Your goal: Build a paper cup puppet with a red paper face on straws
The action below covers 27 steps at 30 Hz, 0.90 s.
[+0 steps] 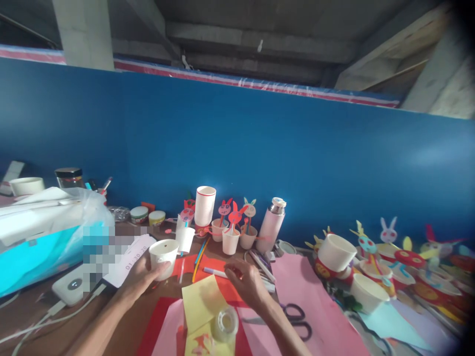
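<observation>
slanting dark digits reading "01:30.20", on the white screen of a smartphone (130, 258), toward the left edge of the tabletop (130, 322)

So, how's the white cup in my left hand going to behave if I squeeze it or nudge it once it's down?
The white cup will probably dent if your left hand squeezes hard, since its wall looks thin and papery. It may tip when nudged, as it seems wider at the rim than lower down.
</observation>
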Motion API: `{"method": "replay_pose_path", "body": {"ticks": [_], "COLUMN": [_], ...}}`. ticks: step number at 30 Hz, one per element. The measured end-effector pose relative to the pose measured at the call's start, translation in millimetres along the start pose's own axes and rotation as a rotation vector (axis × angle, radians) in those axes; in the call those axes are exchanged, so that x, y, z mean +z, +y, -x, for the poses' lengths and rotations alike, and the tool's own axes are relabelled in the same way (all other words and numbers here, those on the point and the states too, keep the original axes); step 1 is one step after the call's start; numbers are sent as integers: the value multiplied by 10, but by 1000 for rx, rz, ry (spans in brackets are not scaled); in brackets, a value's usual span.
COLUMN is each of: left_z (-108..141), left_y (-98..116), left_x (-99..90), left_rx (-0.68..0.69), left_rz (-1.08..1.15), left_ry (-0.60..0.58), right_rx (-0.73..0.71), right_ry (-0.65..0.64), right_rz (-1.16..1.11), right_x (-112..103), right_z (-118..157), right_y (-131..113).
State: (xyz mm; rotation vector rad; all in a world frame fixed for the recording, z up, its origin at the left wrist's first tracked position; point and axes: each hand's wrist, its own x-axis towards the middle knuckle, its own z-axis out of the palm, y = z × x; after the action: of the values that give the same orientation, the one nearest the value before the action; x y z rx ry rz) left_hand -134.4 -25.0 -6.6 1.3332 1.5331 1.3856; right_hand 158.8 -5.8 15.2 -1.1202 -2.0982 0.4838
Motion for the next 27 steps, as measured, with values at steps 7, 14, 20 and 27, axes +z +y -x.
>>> {"method": "replay_pose_path", "body": {"ticks": [7, 14, 20, 27], "left_z": [-28, 149, 210, 187], "left_y": [-172, 103, 263, 394], "left_x": [32, -110, -194, -191], "left_rx": [123, 0, -47, 242], "left_rz": [-115, -198, -118, -274], "left_ry": [4, -319, -377, -70], "right_rx": [-11, -49, -138, -414], "right_ry": [-68, -116, -126, -236], "right_rz": [79, 194, 392, 598], "right_x": [60, 104, 175, 585], "right_z": [28, 21, -266, -713], "right_y": [45, 44, 1, -20]}}
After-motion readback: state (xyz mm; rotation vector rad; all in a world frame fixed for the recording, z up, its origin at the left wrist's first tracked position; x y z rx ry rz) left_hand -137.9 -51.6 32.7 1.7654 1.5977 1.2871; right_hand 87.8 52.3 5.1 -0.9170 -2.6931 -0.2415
